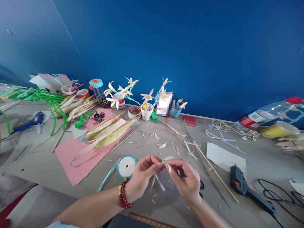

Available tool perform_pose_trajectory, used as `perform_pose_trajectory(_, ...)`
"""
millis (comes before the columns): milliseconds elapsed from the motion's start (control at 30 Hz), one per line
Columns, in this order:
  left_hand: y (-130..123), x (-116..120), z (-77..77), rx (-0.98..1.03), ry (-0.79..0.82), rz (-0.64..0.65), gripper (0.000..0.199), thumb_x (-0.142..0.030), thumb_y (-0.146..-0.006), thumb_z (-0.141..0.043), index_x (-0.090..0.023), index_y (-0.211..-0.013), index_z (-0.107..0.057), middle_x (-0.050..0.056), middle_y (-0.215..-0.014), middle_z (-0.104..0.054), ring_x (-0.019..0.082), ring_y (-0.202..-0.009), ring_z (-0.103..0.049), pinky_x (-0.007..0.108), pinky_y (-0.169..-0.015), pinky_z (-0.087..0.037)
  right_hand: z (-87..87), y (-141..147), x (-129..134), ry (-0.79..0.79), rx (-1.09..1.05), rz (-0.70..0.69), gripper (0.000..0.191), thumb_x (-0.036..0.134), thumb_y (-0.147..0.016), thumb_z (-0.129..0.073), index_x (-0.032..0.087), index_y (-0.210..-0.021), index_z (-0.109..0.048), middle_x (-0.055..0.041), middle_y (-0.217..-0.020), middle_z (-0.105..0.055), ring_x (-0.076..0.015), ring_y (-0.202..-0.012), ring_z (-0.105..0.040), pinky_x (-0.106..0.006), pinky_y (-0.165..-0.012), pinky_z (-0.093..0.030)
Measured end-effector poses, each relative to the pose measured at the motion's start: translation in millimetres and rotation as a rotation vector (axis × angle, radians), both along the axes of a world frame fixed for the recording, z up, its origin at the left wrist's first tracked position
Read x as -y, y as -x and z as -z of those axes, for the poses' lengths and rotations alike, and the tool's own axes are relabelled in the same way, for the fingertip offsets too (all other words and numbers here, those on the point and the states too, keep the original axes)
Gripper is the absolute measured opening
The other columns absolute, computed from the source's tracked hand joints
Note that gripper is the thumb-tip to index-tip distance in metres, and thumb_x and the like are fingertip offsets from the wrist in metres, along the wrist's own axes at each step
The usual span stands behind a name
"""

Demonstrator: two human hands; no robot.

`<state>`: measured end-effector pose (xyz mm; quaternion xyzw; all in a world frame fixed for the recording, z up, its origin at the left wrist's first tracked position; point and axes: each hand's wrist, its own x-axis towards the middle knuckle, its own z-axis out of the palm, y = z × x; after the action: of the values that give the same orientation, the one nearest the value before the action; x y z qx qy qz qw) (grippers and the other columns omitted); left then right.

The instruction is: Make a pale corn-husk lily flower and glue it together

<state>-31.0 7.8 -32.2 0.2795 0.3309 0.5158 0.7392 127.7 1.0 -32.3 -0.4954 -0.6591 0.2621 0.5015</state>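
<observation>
Above the table's front part, my left hand (143, 174) and my right hand (186, 179) meet fingertip to fingertip. Both are closed in a pinch on a small pale piece of corn husk (169, 158), which the fingers partly hide. A beaded bracelet (123, 193) circles my left wrist. Just left of that hand lies a roll of light blue ribbon (127, 166), its loose end trailing toward me. Thin husk strips (159, 183) show below the fingers, and husk scraps (161, 145) are scattered beyond them.
Long husks (106, 133) rest on pink paper (73, 155). Husk flowers (124, 91) stand in cups along the blue wall. A black glue gun (249, 190) with a coiled cord lies right, near thin wires and a stick (216, 172). A blue glue gun (29, 122) lies left.
</observation>
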Motion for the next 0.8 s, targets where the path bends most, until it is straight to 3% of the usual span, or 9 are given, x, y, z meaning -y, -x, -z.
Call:
perform_pose_trajectory(500, 0.1, 1.8, -4.6, -0.003, -0.010, 0.023, 0.021, -0.028, -0.075, -0.079, -0.014, -0.070, -0.064, 0.002, -0.071, -0.063, 0.011, -0.069, -0.053, 0.023, -0.068, -0.040, -7.2, 3.6, -0.5, -0.182, 0.154, 0.060, 0.006, 0.020, -0.087, -0.063, 0.023, -0.082, -0.064, 0.0031, -0.062, -0.069, -0.0100, -0.045, -0.053, -0.021, -0.048, -0.045)
perform_pose_trajectory(800, -0.8, -0.2, -4.4, 0.014, -0.002, 0.040, 0.021, -0.027, -0.076, -0.079, -0.014, -0.069, -0.063, 0.001, -0.069, -0.063, 0.010, -0.068, -0.053, 0.023, -0.068, -0.039, 0.2, 3.9, 0.2, -0.167, 0.148, 0.097, 0.007, 0.022, -0.087, -0.065, 0.022, -0.080, -0.063, 0.0040, -0.061, -0.067, -0.0097, -0.046, -0.054, -0.020, -0.049, -0.045)
